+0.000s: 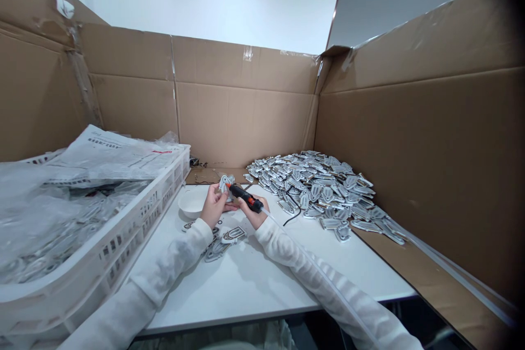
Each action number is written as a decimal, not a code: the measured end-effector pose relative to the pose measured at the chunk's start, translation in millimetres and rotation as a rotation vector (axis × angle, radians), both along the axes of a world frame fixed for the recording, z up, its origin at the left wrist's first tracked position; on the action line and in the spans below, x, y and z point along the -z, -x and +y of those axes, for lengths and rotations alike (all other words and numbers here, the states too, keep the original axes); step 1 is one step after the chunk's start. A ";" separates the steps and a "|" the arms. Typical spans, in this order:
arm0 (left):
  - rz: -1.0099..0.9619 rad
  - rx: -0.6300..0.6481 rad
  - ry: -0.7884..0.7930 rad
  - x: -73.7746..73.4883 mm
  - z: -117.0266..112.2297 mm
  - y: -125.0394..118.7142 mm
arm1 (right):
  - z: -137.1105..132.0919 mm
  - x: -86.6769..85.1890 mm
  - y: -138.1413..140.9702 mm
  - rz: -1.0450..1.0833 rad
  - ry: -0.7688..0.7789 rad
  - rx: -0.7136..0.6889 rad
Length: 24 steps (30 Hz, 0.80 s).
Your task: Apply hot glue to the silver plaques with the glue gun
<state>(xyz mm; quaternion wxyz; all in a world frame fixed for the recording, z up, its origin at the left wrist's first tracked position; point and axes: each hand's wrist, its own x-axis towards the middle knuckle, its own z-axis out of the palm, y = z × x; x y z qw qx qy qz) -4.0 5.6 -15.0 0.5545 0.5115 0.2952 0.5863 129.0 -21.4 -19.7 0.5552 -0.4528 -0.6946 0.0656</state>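
Observation:
My left hand (213, 205) is closed on a small grey-and-white flat piece (226, 181), held up above the white table (254, 279). My right hand (252, 214) grips a black glue gun (245, 197) with an orange tip, its nozzle touching the piece. A clear glue stick or tube trails back from the gun along my right sleeve. Two or three similar pieces (229, 238) lie on the table just below my hands.
A large heap of the same pieces (324, 188) covers the table's right back. A white bowl (192, 203) stands left of my hands. A white plastic crate (123, 229) with plastic bags and newspaper fills the left. Cardboard walls (246, 115) surround the table.

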 end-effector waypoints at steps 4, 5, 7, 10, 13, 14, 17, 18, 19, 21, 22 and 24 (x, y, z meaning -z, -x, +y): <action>0.009 -0.021 -0.020 -0.4 0.1 0.3 | -0.2 -2.1 -1.0 0.076 0.023 0.026; 0.018 -0.018 -0.039 -0.6 -0.1 0.5 | 0.7 -2.5 -1.8 0.115 0.042 0.042; 0.055 -0.006 -0.092 -1.2 -0.5 1.3 | 3.9 -3.5 -4.3 0.202 0.094 0.085; 0.160 0.007 -0.158 -3.0 -0.3 4.5 | 12.1 -4.5 -10.2 0.339 0.203 0.142; 0.300 -0.036 -0.152 -7.5 0.9 11.0 | 21.9 -4.8 -17.0 0.519 0.356 0.157; 0.349 -0.074 -0.156 -9.3 1.8 13.7 | 24.8 -4.8 -19.1 0.576 0.395 0.161; 0.428 -0.198 -0.205 -13.8 5.9 21.3 | 30.0 -4.6 -22.4 0.659 0.408 0.151; 0.431 -0.228 -0.213 -14.7 7.4 23.2 | 30.2 -4.5 -22.3 0.661 0.387 0.129; 0.424 -0.251 -0.205 -15.3 8.9 24.5 | 29.5 -4.4 -21.4 0.653 0.365 0.095; 0.399 -0.276 -0.170 -15.4 10.7 25.1 | 25.5 -3.8 -17.8 0.613 0.328 0.006; 0.373 -0.273 -0.142 -15.1 11.1 24.6 | 22.4 -3.4 -15.5 0.575 0.318 -0.040; 0.273 -0.220 -0.072 -14.0 10.6 22.0 | 14.5 -2.5 -10.5 0.465 0.287 -0.105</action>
